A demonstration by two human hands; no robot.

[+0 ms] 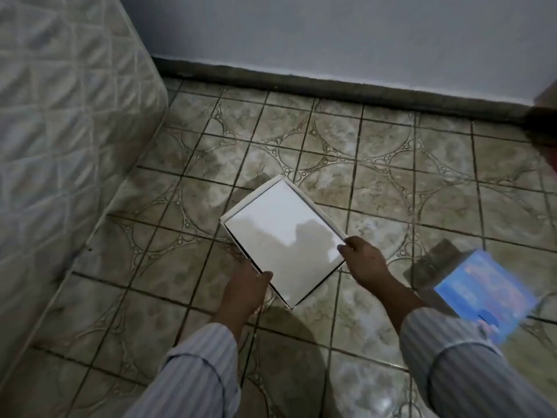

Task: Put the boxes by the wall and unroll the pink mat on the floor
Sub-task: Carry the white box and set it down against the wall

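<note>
Patterned tile floor (376,182) meets a pale wall (331,34) at twelve o'clock, with a quilted mattress (60,131) at nine o'clock. At centre, a flat white box (283,236) is held above the tiles, well short of the wall. The left hand (245,289) is clamped on its near-left edge, the right hand (366,265) on its right corner. A blurred blue box (485,297) lies at four o'clock, print unreadable. Striped sleeves (193,375) run off the bottom edge.

blue box (485,297) motion-blurred; brown object (547,116) cut off at right edge.
</note>
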